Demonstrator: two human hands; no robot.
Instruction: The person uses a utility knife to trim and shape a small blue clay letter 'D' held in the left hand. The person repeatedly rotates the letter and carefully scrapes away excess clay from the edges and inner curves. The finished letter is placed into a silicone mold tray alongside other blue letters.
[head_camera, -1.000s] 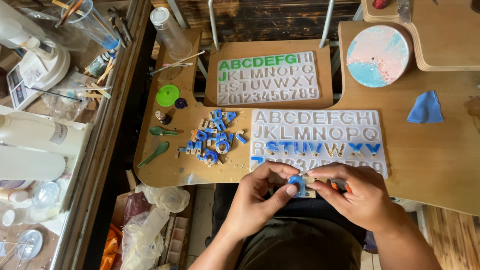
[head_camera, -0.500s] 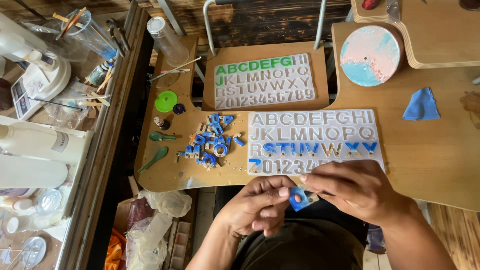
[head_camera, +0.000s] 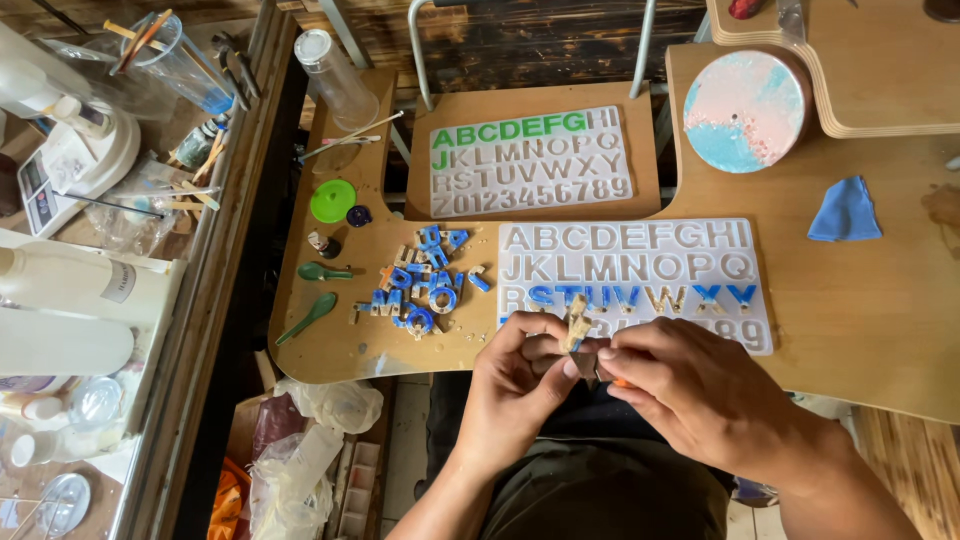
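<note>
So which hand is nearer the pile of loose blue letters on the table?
Left. The left hand sits just right of and below the pile of loose blue letters, pinching a small piece. The right hand is farther right, beyond the left.

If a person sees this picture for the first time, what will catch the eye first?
Probably the two hands, left hand and right hand, pinching a small cast piece at the table's near edge. Just behind lies a white letter mould, and to its left a heap of blue letters.
</note>
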